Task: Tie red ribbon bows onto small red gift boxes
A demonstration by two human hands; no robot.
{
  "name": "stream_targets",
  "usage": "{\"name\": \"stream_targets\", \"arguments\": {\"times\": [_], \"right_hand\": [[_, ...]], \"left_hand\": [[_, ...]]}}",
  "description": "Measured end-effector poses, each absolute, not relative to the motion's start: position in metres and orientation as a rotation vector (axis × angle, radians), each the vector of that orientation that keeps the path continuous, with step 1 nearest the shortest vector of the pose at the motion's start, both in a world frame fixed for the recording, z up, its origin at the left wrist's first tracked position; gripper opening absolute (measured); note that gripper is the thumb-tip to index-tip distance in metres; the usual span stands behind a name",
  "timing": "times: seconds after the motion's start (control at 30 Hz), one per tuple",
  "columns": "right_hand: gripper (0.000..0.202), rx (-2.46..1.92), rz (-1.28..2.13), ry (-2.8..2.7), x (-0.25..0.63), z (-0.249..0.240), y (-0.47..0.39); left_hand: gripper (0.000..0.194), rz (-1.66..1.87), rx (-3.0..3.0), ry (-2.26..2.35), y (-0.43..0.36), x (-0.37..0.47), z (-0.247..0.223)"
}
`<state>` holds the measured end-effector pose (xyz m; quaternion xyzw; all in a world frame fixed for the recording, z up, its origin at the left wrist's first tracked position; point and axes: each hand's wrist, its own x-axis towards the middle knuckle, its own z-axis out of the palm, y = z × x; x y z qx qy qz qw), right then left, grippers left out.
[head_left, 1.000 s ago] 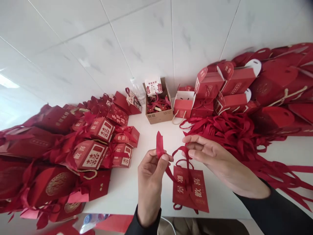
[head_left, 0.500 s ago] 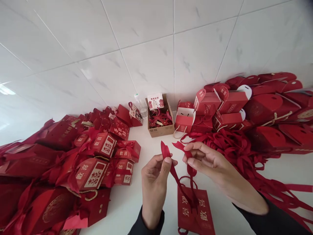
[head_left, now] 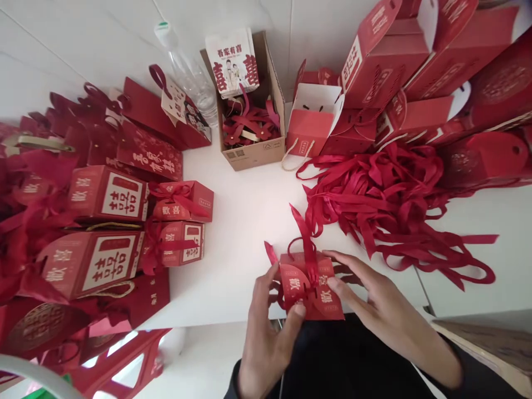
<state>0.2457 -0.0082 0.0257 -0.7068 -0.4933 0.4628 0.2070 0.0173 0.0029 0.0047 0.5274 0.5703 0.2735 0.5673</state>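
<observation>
A small red gift box [head_left: 326,305] with pale gold characters lies at the table's front edge, between my hands. My left hand [head_left: 270,327] grips its left side, thumb on the upper face and fingers partly hidden behind. On the right side, my right hand [head_left: 369,293] holds it with the thumb on the face and fingers around the far edge. A red ribbon [head_left: 306,235] runs through the slots in the top; one forked end points away from me, and another sticks out at the left. Right behind the box lies a tangled pile of loose red ribbons [head_left: 369,191].
Ribboned red boxes [head_left: 106,263] are stacked at the left. Against the tiled wall stand a clear bottle [head_left: 189,72] and a cardboard box [head_left: 253,155] with cards and red straps. More red boxes [head_left: 386,69] are piled at back right. The white table [head_left: 241,210] ends just before me.
Both hands have let go of the ribbon ends and moved down onto the gift box's sides. The ribbon now lies loosely over it. My view has tilted down and come closer.
</observation>
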Motion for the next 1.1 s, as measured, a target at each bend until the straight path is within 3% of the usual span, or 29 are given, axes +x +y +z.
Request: {"name": "stream_targets", "arguments": {"times": [0.23, 0.37, 1.1], "right_hand": [[0.036, -1.757, 0.792, -1.665, 0.233, 0.022, 0.042], [0.011, -1.566, 0.632, -1.867, 0.225, 0.030, 0.049], [0.012, -1.602, 0.531, -2.103, 0.212, 0.025, 0.044]], "left_hand": [[0.045, 0.915, 1.419, 1.526, 0.038, 0.034, 0.006], [0.029, 0.932, 1.606, 1.528, 0.048, 0.035, 0.010], [0.028, 0.945, 1.763, 1.447, 0.041, 0.041, 0.004]]}}
